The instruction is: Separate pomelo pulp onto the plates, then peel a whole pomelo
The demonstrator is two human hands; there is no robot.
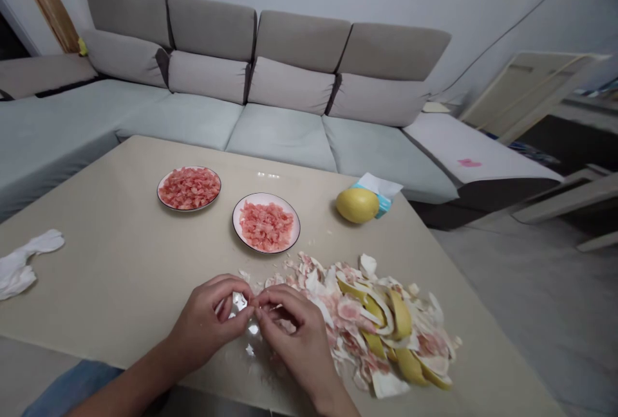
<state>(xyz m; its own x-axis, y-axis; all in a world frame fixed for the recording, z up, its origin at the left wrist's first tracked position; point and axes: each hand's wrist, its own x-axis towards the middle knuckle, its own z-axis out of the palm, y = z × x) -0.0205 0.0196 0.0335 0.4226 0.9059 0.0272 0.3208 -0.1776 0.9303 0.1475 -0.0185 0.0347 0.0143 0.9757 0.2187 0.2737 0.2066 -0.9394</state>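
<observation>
My left hand (212,319) and my right hand (299,333) meet over the near part of the table, thumbs and forefingers pinched tip to tip. Whatever small piece sits between the fingertips is too hidden to name. Just right of my right hand lies a heap of pomelo peel and membranes (393,314), with yellow rind, white pith and pinkish skins. Beyond my hands, a white dark-rimmed plate (237,224) holds pink pomelo pulp (268,226). A second plate (161,201), farther left, is piled with more pulp (189,187).
A whole yellow pomelo (357,205) rests at the table's right side, against a blue tissue pack (385,201). Crumpled white tissue (29,262) lies at the left edge. Behind the beige table (120,256) stands a long grey sofa (284,137).
</observation>
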